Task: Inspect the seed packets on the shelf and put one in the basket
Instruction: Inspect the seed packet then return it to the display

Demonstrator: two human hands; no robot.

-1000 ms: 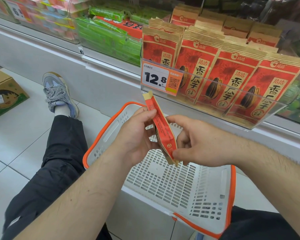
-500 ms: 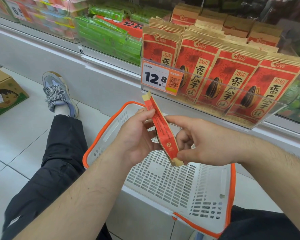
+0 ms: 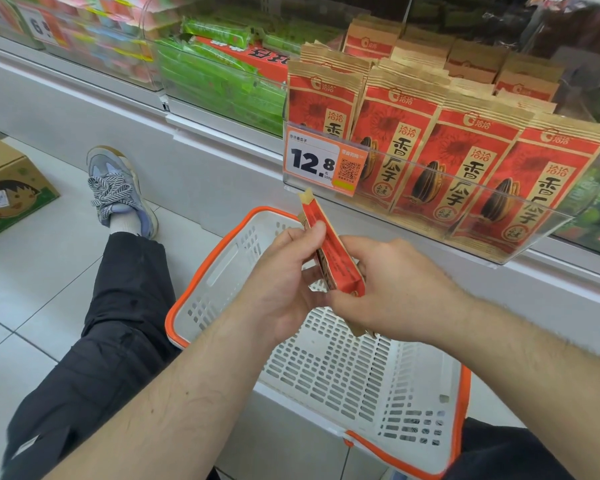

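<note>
Holding a red and tan seed packet (image 3: 329,252) edge-on over the basket (image 3: 219,271), both hands are working it between them: the left hand (image 3: 284,282) is pinching the upper part with thumb curled over the edge, and the right hand (image 3: 392,289) is gripping the lower part, fingers wrapped round it. The packet is looking like flat kraft paper, narrow from this angle, tilting with its crimped tan top corner up and away from the person and its bottom tan seam peeking out under the right hand. Below, the basket is sitting on the pale tiled floor (image 3: 32,289) between the person's legs, white perforated plastic with an orange rim, rectangular with rounded corners, and nothing is lying inside it. Just beyond, a clear plastic shelf bin (image 3: 551,233) is holding rows of matching seed packets (image 3: 420,147) standing upright, red fronts with sunflower seed pictures and crimped brown tops. An orange and white price tag (image 3: 323,164) reading 12.8 is hanging on the bin's front. Further left, glossy green wrapped packs (image 3: 222,81) are filling another clear bin. A cardboard box (image 3: 7,185) is resting on the floor at the left.
</note>
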